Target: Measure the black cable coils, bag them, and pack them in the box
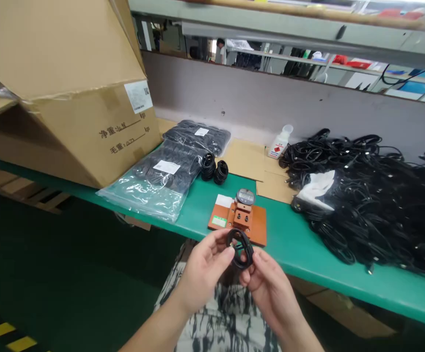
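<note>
The person's left hand and right hand are pinching a coiled black cable, fingers nearly closed on it, by the green worktop's near edge, before the digital gauge.

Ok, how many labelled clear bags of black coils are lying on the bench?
2. The near bag lies beside the cardboard box; the far bag lies just behind that one, closer to the wall. Any inside the box would be hidden.
</note>
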`<action>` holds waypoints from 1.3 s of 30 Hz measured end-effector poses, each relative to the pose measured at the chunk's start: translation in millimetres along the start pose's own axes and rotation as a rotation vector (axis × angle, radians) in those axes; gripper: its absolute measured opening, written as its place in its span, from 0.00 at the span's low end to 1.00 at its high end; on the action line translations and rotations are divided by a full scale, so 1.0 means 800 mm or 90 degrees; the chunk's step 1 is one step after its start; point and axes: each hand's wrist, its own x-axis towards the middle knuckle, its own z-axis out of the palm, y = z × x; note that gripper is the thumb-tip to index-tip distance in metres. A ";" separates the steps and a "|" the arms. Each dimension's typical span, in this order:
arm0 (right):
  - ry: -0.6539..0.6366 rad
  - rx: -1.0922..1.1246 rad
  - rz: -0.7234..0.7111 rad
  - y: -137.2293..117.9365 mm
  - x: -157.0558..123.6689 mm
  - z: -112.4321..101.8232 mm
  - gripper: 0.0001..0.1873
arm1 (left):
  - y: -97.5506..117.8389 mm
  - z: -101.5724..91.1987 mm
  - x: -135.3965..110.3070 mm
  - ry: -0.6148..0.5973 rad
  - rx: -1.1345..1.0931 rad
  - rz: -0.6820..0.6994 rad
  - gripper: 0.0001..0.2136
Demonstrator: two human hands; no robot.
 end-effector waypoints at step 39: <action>0.075 -0.685 -0.455 0.014 0.033 -0.026 0.09 | -0.025 -0.004 0.055 0.070 0.225 -0.094 0.04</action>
